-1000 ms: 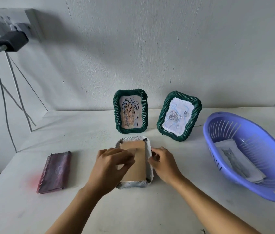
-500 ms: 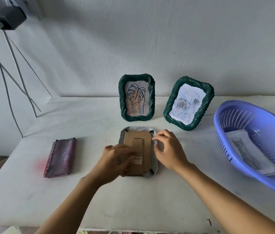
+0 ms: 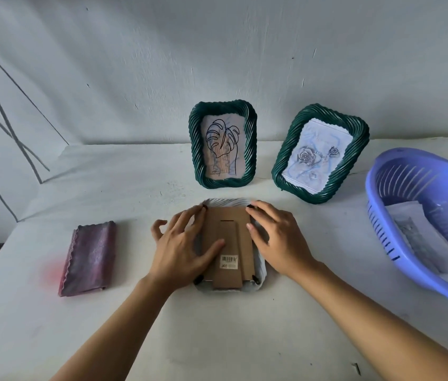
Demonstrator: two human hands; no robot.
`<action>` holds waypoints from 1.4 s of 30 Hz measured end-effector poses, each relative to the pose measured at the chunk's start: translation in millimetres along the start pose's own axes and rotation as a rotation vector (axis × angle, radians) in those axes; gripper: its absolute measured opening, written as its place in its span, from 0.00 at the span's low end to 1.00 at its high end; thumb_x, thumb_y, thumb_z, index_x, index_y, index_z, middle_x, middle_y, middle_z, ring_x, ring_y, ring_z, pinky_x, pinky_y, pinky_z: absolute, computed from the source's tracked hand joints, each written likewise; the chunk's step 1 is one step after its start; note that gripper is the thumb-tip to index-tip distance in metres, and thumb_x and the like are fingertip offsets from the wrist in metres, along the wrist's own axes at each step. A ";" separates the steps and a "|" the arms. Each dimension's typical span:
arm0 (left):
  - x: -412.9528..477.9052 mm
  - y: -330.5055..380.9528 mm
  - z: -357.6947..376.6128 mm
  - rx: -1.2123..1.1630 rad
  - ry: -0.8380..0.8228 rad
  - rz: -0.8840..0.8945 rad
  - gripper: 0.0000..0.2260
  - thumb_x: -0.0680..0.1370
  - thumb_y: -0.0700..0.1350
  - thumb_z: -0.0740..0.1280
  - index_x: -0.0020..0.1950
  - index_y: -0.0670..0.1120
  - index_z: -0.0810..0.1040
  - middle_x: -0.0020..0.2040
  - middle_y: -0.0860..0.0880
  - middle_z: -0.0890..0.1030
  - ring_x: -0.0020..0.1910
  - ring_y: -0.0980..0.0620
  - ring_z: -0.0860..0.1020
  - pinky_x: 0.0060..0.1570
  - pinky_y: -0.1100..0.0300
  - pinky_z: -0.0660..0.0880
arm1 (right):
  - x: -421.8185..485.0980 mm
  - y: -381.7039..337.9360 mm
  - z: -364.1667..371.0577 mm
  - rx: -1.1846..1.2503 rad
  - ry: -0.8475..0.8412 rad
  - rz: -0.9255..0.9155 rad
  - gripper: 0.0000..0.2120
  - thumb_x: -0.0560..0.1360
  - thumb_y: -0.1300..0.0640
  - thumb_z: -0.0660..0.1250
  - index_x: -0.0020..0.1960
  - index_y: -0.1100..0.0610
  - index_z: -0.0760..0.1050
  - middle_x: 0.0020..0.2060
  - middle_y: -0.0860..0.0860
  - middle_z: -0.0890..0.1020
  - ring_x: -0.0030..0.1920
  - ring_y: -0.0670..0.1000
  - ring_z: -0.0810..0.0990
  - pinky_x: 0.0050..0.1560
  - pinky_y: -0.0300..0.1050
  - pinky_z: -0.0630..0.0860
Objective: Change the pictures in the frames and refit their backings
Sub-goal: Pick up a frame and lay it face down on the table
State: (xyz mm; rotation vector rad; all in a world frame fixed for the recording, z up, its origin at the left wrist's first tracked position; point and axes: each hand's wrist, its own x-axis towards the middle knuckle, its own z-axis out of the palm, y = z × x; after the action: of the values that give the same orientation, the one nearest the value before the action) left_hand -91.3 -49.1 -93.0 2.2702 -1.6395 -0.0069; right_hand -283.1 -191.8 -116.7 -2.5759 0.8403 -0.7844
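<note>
Our left hand (image 3: 181, 243) and right hand (image 3: 275, 237) have slid to the far corners of the face-down white frame (image 3: 228, 202). Fingers straight and spread, we press its cardboard backing (image 3: 225, 217) flat, likely to seat it. Beyond that frame stand two green frames (image 3: 195, 149).

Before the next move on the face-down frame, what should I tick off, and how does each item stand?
1. Cardboard backing seated inside the white frame: ok.
2. Left hand steadying the backing, thumb lying on it: ok.
3. Right hand resting along the frame's right side: ok.
4. Black corner tabs all turned over the backing: cannot tell.
5. Picture under the backing, right way round: cannot tell, hidden.
6. Leaf frame and rose frame standing apart from the work: ok.
</note>
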 end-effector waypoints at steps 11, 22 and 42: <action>3.7 0.4 -3.9 0.048 -0.042 0.004 0.35 0.76 0.73 0.54 0.75 0.54 0.68 0.74 0.56 0.68 0.71 0.55 0.68 0.68 0.44 0.58 | -3.4 -3.6 3.6 -0.051 -0.018 0.038 0.18 0.80 0.51 0.61 0.67 0.56 0.76 0.67 0.48 0.75 0.63 0.47 0.76 0.61 0.50 0.72; 14.1 -2.7 -3.7 0.184 -0.156 0.062 0.38 0.77 0.73 0.45 0.81 0.52 0.54 0.75 0.50 0.61 0.71 0.47 0.64 0.63 0.44 0.61 | 1.8 -9.2 5.4 -0.154 -0.051 0.071 0.21 0.78 0.51 0.59 0.69 0.55 0.73 0.65 0.48 0.73 0.59 0.50 0.77 0.60 0.54 0.72; -56.8 -9.2 -7.1 -0.036 -0.176 -0.034 0.34 0.77 0.72 0.40 0.80 0.59 0.56 0.81 0.57 0.55 0.79 0.60 0.47 0.73 0.48 0.45 | -44.6 -33.8 -22.6 0.168 -0.097 0.260 0.29 0.76 0.36 0.57 0.71 0.50 0.72 0.70 0.45 0.70 0.72 0.45 0.67 0.72 0.53 0.67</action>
State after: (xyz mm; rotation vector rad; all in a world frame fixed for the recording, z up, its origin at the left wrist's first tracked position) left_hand -100.5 7.8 -99.7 2.3269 -1.6707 -0.2500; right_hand -311.6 -140.9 -101.3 -2.2799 1.0069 -0.6196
